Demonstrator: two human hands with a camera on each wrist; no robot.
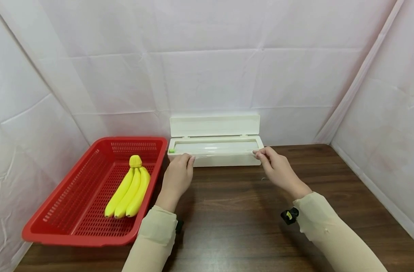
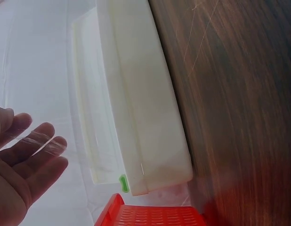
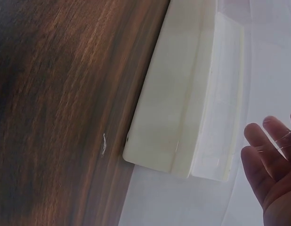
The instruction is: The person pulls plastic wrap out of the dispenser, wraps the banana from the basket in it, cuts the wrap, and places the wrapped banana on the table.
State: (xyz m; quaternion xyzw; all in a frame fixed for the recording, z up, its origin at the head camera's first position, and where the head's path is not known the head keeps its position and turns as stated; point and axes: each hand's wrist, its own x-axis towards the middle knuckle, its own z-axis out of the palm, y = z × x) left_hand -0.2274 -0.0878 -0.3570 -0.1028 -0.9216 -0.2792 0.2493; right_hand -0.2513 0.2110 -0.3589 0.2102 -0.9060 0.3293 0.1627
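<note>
A long white cling film dispenser (image 1: 227,160) stands at the back of the table with its lid (image 1: 215,126) raised. Clear cling film (image 1: 215,152) stretches across its front edge, hard to see. My left hand (image 1: 177,175) pinches the film between thumb and forefinger at the left front corner, close to the green slider (image 1: 171,150). At the right corner my right hand (image 1: 279,168) pinches the other side of it. Film (image 2: 47,144) crosses the fingers in the left wrist view. Thin shiny strands (image 3: 286,137) show on the right fingers.
Left of the dispenser is a red basket (image 1: 36,233) with a bunch of yellow bananas (image 1: 133,190) inside. A small scrap of film (image 3: 104,144) lies on the dark wooden table (image 1: 227,219). White cloth (image 1: 207,83) hangs behind and at both sides.
</note>
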